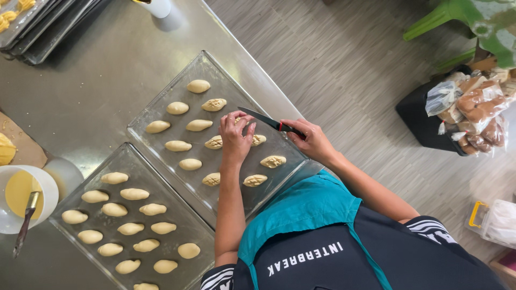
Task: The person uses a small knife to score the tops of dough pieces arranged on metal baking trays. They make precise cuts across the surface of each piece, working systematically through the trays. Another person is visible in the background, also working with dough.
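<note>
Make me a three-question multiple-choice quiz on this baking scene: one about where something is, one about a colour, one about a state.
1. Where is the black-handled knife?
A) in the right hand
B) in the white bowl
C) on the floor

2. What colour is the person's cloth apron?
A) red
B) teal
C) yellow

3. How do the pale oval dough pieces on the nearer shallow rectangular tray look?
A) cross-scored
B) baked dark
C) smooth, unscored

Answers:
1 A, the right hand's fingers wrap the handle over the farther tray.
2 B, the bib is plainly teal.
3 C, their tops show no cut lines.
</note>
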